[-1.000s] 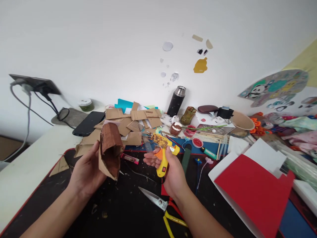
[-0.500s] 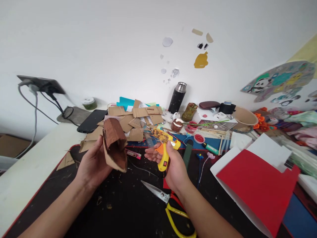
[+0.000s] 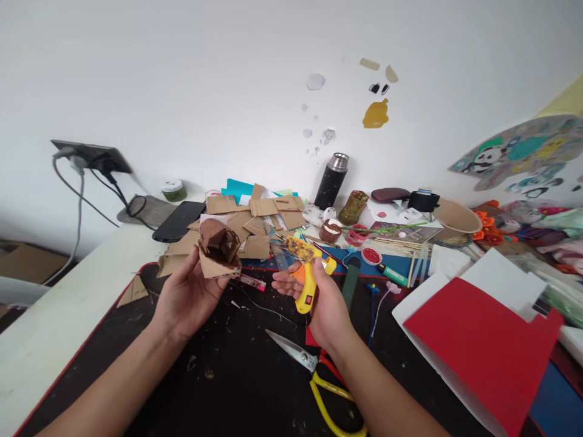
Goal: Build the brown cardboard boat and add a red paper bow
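My left hand (image 3: 189, 297) is closed on a small brown cardboard form (image 3: 219, 249), a hollow piece whose opening faces me. In my right hand (image 3: 325, 303) is a yellow hot glue gun (image 3: 308, 285) with an orange trigger and a stained front; its nozzle points up and left, toward the cardboard form but apart from it. Scissors (image 3: 314, 370) with yellow and red handles lie on the black mat (image 3: 218, 388) below my right hand, partly behind my forearm.
Cardboard scraps (image 3: 268, 209) are heaped behind my hands. A black flask (image 3: 331, 182), small paint pots (image 3: 371, 256) and sticks stand or lie farther back. Red sheet (image 3: 473, 340) at right; black phone (image 3: 180, 221) and plugged cables at left.
The cardboard form has been tilted in my left hand, so its opening now faces me more and its long side shows less. The whole view has shifted slightly.
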Motion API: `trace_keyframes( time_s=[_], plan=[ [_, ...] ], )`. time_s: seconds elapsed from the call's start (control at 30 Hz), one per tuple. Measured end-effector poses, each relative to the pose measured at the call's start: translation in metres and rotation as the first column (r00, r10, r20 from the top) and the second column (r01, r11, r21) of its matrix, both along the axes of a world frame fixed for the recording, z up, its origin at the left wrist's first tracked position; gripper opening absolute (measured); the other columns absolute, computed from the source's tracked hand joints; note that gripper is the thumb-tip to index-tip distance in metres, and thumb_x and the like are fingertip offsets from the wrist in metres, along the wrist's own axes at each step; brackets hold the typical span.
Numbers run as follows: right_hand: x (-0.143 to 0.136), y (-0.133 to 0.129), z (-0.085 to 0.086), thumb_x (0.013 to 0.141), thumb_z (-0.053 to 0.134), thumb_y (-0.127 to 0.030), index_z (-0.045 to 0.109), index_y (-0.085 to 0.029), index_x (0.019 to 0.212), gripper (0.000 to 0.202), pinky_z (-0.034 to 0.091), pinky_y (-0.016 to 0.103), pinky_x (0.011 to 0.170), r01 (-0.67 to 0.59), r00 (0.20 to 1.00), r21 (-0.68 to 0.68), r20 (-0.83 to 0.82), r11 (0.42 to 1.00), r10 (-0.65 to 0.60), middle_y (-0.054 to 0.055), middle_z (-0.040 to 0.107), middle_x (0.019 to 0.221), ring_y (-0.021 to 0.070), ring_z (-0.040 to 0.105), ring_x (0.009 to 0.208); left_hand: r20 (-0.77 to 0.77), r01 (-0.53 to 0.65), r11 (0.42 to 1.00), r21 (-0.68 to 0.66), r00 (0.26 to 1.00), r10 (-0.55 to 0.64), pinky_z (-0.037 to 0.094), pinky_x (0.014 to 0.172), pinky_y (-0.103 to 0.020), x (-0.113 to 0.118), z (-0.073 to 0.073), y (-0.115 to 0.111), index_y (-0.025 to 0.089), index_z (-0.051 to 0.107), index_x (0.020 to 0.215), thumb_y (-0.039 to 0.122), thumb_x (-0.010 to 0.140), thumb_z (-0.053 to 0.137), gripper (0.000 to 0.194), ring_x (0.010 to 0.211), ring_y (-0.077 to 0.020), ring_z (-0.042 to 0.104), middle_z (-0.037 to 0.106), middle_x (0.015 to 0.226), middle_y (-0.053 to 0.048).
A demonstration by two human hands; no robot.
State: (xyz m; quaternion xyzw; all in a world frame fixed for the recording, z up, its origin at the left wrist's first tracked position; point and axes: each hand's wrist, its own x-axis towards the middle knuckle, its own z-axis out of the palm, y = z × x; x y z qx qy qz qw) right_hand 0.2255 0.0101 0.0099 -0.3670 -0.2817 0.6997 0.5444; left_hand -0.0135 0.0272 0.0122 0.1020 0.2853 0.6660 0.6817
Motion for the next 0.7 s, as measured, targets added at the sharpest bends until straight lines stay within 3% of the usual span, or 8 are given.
trace_keyframes(
  time_s=[0.23, 0.43, 0.7],
  plan=[
    [0.0, 0.0, 0.001, 0.079, 0.083, -0.087, 0.081, -0.02, 0.092, 0.068, 0.064, 0.04, 0.09, -0.011, 1.0, -0.016, 0.019, 1.0, 0.011, 0.013, 0.088, 0.096, 0.0306, 0.085, 0.09, -0.016, 0.023, 1.0, -0.007, 1.0, -0.023, 0.076, 0.077, -0.036, -0.003, -0.005, 0.0, 0.017, 0.076, 0.135, 0.019, 0.112, 0.051, 0.034, 0.098, -0.0306, 0.089, 0.089, 0.118, -0.014],
    [0.0, 0.0, 0.001, 0.08, 0.083, -0.086, 0.08, -0.02, 0.092, 0.068, 0.064, 0.041, 0.091, -0.013, 1.0, -0.022, 0.014, 1.0, 0.013, 0.014, 0.088, 0.097, 0.03, 0.084, 0.09, -0.027, -0.064, 0.996, -0.063, 0.998, 0.062, 0.075, 0.083, -0.036, 0.01, 0.006, -0.001, 0.02, 0.076, 0.138, 0.017, 0.113, 0.047, 0.038, 0.095, -0.0247, 0.088, 0.09, 0.118, -0.01],
    [0.0, 0.0, -0.002, 0.081, 0.083, -0.086, 0.081, -0.019, 0.093, 0.068, 0.065, 0.039, 0.088, -0.008, 1.0, -0.035, 0.006, 0.999, 0.009, 0.015, 0.088, 0.097, 0.0294, 0.084, 0.091, -0.031, -0.047, 0.995, -0.089, 0.999, 0.044, 0.075, 0.08, -0.034, 0.013, 0.01, -0.002, 0.023, 0.073, 0.144, 0.019, 0.115, 0.045, 0.04, 0.094, -0.0235, 0.088, 0.09, 0.116, -0.008]
  ],
)
